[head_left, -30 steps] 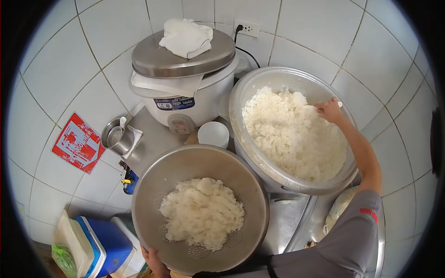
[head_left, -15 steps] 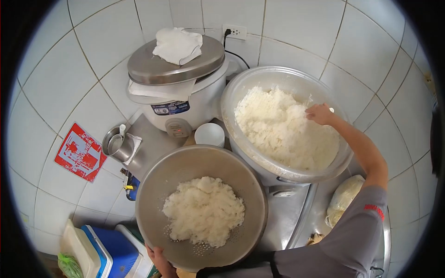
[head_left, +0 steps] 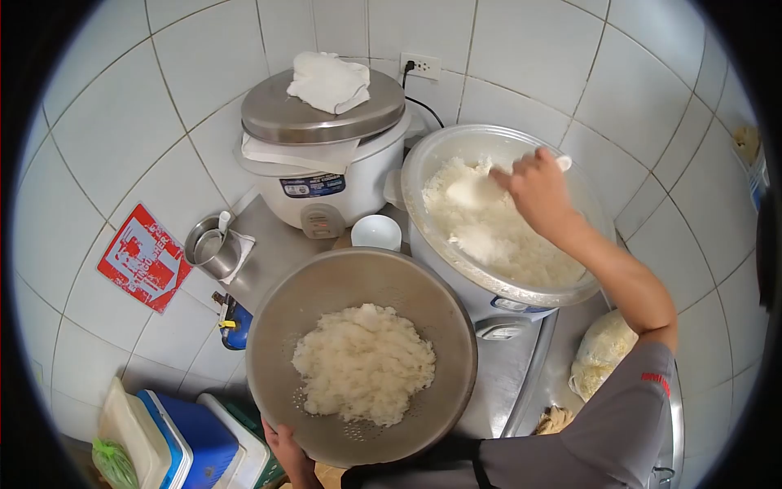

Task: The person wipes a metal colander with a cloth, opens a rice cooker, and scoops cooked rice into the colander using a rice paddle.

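Observation:
My right hand is wrapped round a white rice paddle, whose blade lies over the cooked rice in the large open rice cooker. The paddle and hand are slightly blurred. My left hand grips the lower left rim of a wide steel colander, with only part of its fingers showing. A mound of white rice rests in the middle of the colander, and drain holes show around it.
A second rice cooker, lidded with a folded white cloth on top, stands at the back. Near it are a white bowl and a steel pot. A filled plastic bag lies right; a blue cooler stands lower left.
My right hand has moved left and up over the open cooker, bringing the paddle blade into sight. The rice there looks lower and more broken up. My left hand stays on the colander rim.

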A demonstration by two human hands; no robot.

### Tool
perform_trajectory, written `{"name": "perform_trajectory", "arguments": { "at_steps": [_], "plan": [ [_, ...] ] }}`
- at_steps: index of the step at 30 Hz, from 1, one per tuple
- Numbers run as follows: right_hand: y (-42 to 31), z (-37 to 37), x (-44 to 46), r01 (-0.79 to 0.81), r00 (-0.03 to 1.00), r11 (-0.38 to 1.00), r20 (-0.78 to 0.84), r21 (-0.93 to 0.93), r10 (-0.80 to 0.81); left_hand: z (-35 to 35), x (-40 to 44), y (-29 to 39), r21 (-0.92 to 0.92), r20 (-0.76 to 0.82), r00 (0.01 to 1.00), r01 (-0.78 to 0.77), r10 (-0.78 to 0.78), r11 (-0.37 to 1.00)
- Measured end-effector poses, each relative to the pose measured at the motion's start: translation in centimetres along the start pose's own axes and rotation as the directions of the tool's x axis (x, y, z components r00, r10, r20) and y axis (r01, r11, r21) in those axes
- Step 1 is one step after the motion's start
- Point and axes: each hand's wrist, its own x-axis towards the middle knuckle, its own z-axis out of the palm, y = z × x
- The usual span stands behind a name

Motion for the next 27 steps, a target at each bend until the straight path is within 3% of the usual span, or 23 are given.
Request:
{"name": "perform_trajectory", "arguments": {
  "at_steps": [2,5,7,9,12,15,18,21,24,27],
  "plan": [
    [-2.4,3.2,-2.3,0.222,0.967,0.973,0.115,0.057,-0.227,-0.2,-0.2,-0.2,-0.004,-0.009,1.0,0.0,0.0,1.0],
    [-0.6,2.0,-2.9,0.167,0.914,0.956,0.325,0.24,-0.241,-0.2,0.1,-0.3,-0.002,-0.005,1.0,-0.009,0.009,1.0],
    [1.8,2.1,-2.4,-0.036,0.957,0.972,0.288,0.23,-0.033,-0.4,0.1,-0.4,-0.001,0.016,1.0,-0.02,0.02,1.0],
    [3.4,5.5,-2.4,-0.281,0.931,0.924,0.307,0.259,0.198,-0.2,-0.2,0.0,0.01,0.016,1.0,0.002,-0.002,1.0],
    [0.8,16.0,-5.6,-0.198,0.976,0.877,0.168,0.437,0.137,-0.5,-0.2,-0.3,0.012,0.011,1.0,-0.026,0.026,1.0],
    [-0.7,10.8,-5.2,-0.45,0.803,0.626,0.595,0.638,-0.029,-0.6,0.0,-0.9,0.001,-0.018,0.999,-0.035,0.035,0.999],
    [-0.8,9.3,-5.3,-0.429,0.799,0.609,0.595,0.667,-0.089,-0.2,-0.4,-0.8,-0.01,-0.018,0.999,-0.029,0.029,1.0],
    [-1.0,8.1,-5.7,-0.332,0.775,0.582,0.567,0.742,-0.28,-0.1,-0.5,-0.8,-0.017,-0.039,0.999,-0.009,0.008,1.0],
    [-0.7,7.7,-6.1,-0.336,0.787,0.611,0.57,0.717,-0.235,0.0,-0.6,-0.5,-0.002,-0.063,0.998,-0.003,0.003,1.0],
    [1.9,5.1,-5.8,-0.486,0.711,0.412,0.623,0.771,-0.327,-0.2,-0.3,-0.7,-0.013,-0.032,0.999,-0.006,0.005,1.0]
  ]
}}
